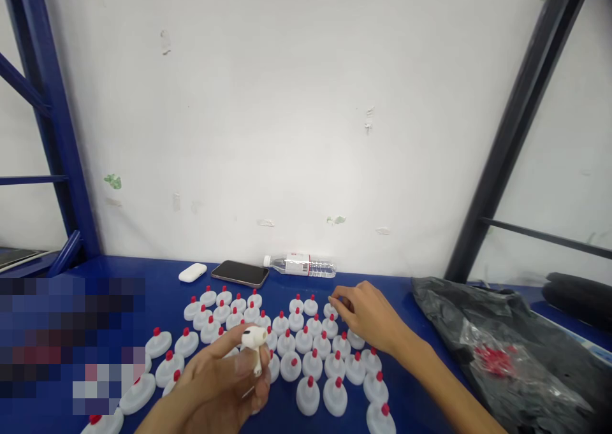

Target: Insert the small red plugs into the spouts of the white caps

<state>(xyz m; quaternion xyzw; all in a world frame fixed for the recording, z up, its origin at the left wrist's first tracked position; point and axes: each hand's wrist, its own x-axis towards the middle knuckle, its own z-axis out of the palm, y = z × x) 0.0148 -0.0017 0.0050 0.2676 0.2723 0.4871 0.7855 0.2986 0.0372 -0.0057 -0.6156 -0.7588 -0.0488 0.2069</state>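
Note:
My left hand (224, 383) is low in the middle, fingers pinched round a white earbud (254, 343) held above the caps. My right hand (366, 316) reaches forward to the far right end of the rows, its fingers curled onto a white cap with a red tip (329, 309). Several white caps with red tips (306, 357) stand in rows on the blue table (421, 396) between and under both hands.
A white earbud case (192, 272), a dark phone (240, 273) and a lying water bottle (301, 266) sit along the wall. A black plastic bag (507, 351) with small red parts lies at the right. Blue and black shelf posts flank the table.

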